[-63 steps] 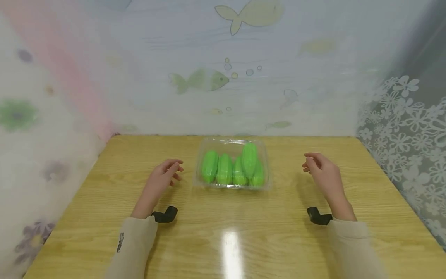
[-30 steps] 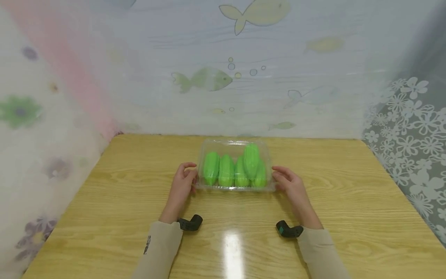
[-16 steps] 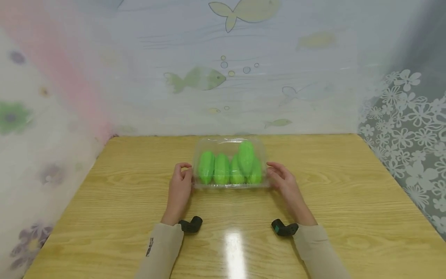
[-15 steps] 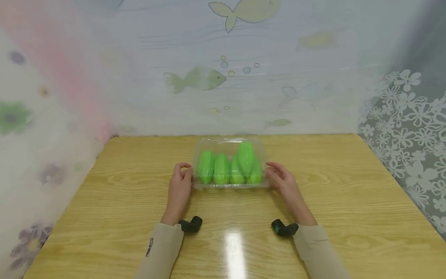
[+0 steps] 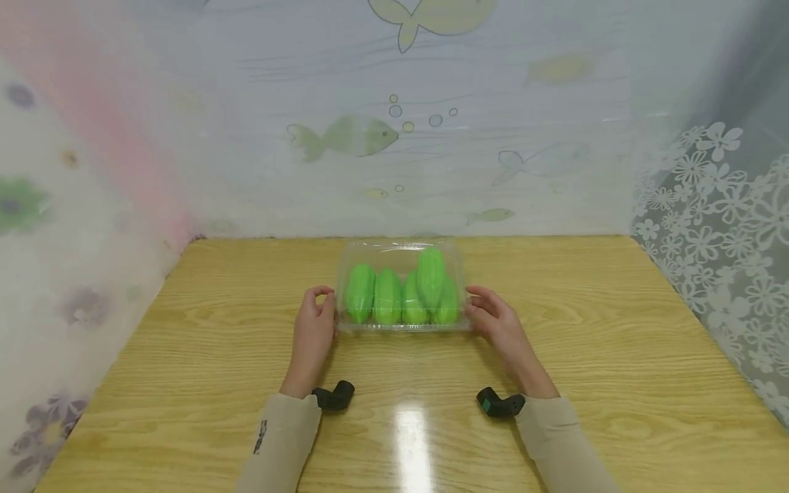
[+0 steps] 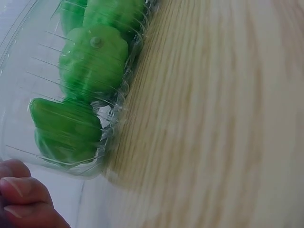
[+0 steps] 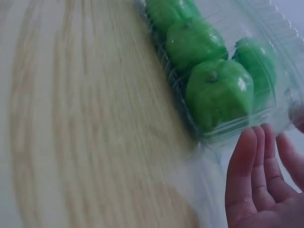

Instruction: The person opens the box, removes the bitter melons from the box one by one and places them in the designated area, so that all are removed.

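My left hand (image 5: 313, 330) lies just left of centre in the head view, forearm running up from the lower edge in a beige sleeve (image 5: 277, 445), fingers curled loosely with the tips against the left end of the clear plastic clamshell box (image 5: 401, 248). Whether they truly clasp it or only touch it, I cannot tell; in the left wrist view only my fingertips (image 6: 21, 190) show in the lower left corner, right at the box's corner. My right hand (image 5: 496, 325) mirrors it just right of centre, fingers relaxed and nearly straight, touching the right end of the box; in the right wrist view they stand at the lower right, just beside its wall.

The box sits in the middle of the head view on the light wooden table (image 5: 616, 329), lid closed, with the bright green ribbed plastic vegetables (image 5: 388, 298) packed side by side and one lying on top.

A black wrist-camera mount (image 5: 335, 396) sits at each sleeve cuff. Translucent curtains printed with fish (image 5: 345, 137) and flowers enclose the table across the upper frame.
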The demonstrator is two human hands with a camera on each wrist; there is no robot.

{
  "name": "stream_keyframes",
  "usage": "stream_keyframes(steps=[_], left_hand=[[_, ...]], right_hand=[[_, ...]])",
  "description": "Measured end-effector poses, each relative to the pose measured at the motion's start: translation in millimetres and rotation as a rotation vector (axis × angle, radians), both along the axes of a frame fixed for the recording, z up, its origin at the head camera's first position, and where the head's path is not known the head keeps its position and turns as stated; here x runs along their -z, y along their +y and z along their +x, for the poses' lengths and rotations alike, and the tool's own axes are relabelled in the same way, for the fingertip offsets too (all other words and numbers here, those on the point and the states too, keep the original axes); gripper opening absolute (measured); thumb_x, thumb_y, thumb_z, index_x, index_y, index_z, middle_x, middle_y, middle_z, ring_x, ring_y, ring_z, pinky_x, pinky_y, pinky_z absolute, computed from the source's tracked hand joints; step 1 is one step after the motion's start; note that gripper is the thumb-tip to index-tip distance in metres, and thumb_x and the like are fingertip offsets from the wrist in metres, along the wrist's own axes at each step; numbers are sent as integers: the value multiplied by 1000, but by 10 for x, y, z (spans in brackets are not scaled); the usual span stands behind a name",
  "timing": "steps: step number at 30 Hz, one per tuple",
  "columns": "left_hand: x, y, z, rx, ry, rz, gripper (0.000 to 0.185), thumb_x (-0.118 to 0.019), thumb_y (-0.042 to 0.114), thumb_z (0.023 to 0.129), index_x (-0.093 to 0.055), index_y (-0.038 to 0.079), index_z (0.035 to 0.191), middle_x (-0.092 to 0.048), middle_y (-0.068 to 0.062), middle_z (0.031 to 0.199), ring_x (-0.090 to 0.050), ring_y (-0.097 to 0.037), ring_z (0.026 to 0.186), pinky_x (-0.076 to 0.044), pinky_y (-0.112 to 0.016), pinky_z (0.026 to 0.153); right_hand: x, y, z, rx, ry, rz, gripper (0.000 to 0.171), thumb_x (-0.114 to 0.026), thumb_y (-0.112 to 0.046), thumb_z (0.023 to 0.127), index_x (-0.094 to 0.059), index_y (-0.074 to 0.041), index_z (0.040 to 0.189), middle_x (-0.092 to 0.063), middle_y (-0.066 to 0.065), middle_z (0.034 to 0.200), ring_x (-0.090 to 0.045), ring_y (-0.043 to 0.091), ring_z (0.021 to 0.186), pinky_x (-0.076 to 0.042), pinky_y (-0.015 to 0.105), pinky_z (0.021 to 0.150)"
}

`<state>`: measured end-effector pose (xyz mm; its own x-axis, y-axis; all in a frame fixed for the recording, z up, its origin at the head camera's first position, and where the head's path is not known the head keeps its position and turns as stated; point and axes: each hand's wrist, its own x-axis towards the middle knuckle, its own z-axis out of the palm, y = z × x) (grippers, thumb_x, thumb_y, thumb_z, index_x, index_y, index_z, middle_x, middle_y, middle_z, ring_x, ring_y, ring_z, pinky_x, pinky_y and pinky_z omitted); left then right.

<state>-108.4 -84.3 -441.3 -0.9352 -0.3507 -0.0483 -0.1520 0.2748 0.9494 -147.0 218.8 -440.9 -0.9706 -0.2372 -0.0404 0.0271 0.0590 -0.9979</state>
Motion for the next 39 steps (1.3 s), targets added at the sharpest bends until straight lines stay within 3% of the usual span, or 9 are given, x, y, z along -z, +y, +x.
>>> stream_keyframes(steps=[7, 21, 39], left_hand=[[-14, 15, 4, 11, 11, -7, 35, -35, 43, 94, -43, 21, 120, -46, -6, 59, -42, -18, 46, -37, -31, 43], [-12, 46, 14, -2, 62, 7, 36, -35, 41, 95, -43, 19, 122, -45, -6, 60, -42, -17, 45, -37, -30, 43], [-2, -16, 33, -9, 29, -19, 40, -30, 40, 96, -47, 24, 128, -48, -10, 75, -47, -19, 53, -43, -30, 49]], right_hand=[[-29, -13, 20, 31, -46, -18, 48, -54, -29, 89, -43, -6, 130, -43, 8, 129, -45, 17, 111, -45, 26, 79], [-77, -11, 36, 33, -66, -20, 44, -53, -23, 90, -44, -2, 128, -45, 10, 126, -47, 19, 108, -45, 30, 82], [-97, -54, 33, -71, -77, -61, 46, -56, -23, 89, -45, 4, 125, -44, 15, 127, -48, 21, 106, -44, 30, 83]])
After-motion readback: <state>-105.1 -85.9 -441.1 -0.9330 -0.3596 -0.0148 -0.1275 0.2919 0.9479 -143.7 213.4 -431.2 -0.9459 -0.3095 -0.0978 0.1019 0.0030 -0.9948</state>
